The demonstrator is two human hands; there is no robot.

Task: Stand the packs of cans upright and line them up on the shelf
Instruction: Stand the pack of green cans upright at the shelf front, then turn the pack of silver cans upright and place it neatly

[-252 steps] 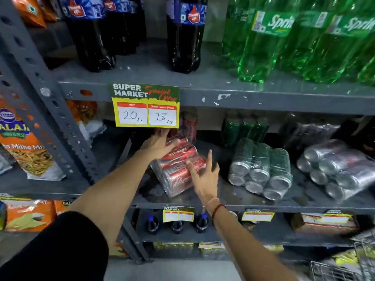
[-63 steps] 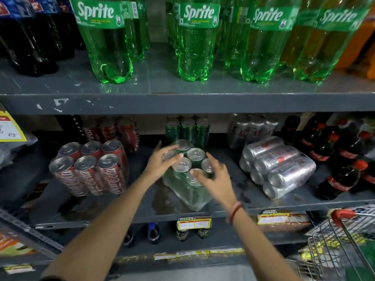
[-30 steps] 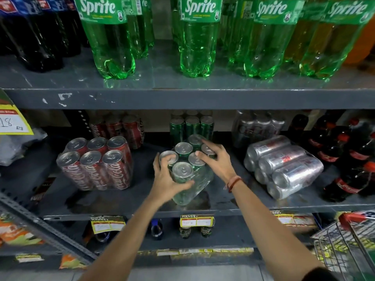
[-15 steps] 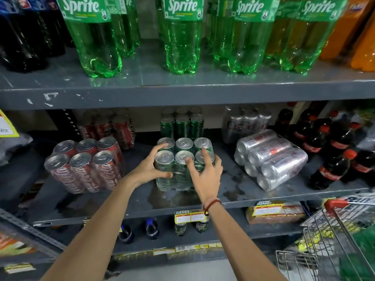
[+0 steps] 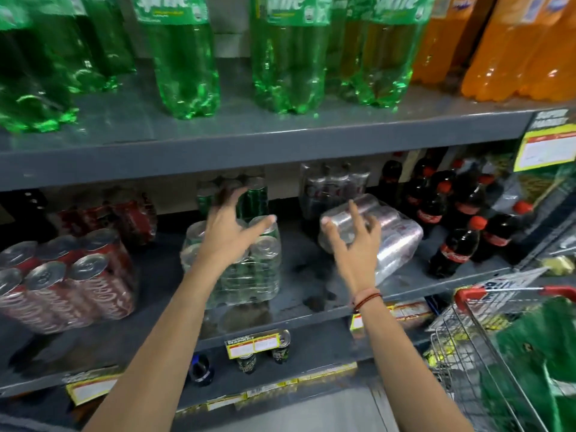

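1. Green can pack [image 5: 246, 263] stands upright on the middle shelf [image 5: 311, 294], under the left hand [image 5: 227, 235], whose fingers are spread.
2. Silver can pack [image 5: 389, 241] lies on its side; the right hand [image 5: 358, 241], fingers splayed, hovers at it.

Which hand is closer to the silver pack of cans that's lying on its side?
Right. The right hand is spread open in front of the silver pack, fingers reaching its near end. The left hand is open over the upright green pack, well to the silver pack's left.

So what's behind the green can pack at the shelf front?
Behind the green can pack stands another pack of green cans, upright. The left hand covers part of it; further back is hidden.
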